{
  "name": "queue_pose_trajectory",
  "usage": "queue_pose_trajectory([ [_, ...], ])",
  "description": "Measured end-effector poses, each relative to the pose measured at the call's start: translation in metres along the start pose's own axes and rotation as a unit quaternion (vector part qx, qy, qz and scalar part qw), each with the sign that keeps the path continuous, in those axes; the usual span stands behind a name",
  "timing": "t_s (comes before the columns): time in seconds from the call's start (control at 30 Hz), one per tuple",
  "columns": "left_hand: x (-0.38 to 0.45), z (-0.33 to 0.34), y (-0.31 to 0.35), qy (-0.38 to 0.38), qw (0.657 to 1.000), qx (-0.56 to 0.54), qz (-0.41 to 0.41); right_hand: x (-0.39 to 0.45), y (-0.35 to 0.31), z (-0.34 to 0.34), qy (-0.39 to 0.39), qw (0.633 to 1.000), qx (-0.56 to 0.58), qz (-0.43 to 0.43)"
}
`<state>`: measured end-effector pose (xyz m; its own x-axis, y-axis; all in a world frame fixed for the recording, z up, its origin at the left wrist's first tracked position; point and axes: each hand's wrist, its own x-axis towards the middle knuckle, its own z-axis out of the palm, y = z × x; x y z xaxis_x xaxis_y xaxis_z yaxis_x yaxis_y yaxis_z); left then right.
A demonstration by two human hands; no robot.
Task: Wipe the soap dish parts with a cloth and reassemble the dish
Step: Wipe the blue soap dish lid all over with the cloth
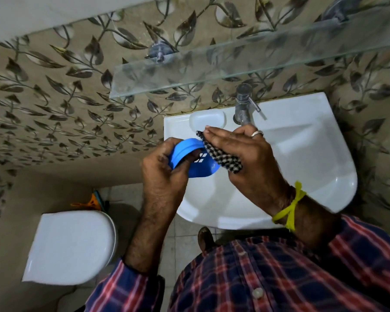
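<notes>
A small bathroom with leaf-patterned wall tile: a white basin is fixed to the wall, and the work goes on in the air above its left rim.

The blue dish is held tilted there, two parts seemingly together: an outer shell and a slotted tray whose drain holes show pale. The left hand grips it, fingers curled round the shell's near edge with the fingertips reaching inside. The right hand presses a checked cloth against the dish's right end, fingers laid out fairly straight over the cloth with the thumb side hidden, so how it pinches underneath I cannot tell. A ring sits on one finger, a yellow thread on that wrist.

To wipe well, I judge the cloth should be pushed along the tray and into the slots, where residue would collect, while the left hand turns the dish to bring fresh surface round. The grip should stay on the rim, so the wiped faces are not fingered again. The parts probably need separating to reach between them.

Room is tight above: the tap stands just behind the right fingers, and a glass shelf juts out over it, so lifting invites a knock. The basin's moulded soap recess lies near the fingertips. Toward the body and over the bowl it is open. The toilet lid is well apart at lower left; a dropped part could miss the basin on that side.
</notes>
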<state>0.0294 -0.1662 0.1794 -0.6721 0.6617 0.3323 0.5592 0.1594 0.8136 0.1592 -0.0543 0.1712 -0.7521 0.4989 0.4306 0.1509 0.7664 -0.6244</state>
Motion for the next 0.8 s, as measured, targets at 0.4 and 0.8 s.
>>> queue_pose_trajectory([
  [0.4,0.0,0.001,-0.01,0.025,0.987,-0.155,-0.043,-0.002,0.0,0.004,0.049,0.998,-0.02,-0.016],
  [0.8,0.015,0.009,0.007,-0.101,0.985,0.107,-0.087,0.009,0.003,-0.003,0.074,0.992,-0.088,-0.053],
])
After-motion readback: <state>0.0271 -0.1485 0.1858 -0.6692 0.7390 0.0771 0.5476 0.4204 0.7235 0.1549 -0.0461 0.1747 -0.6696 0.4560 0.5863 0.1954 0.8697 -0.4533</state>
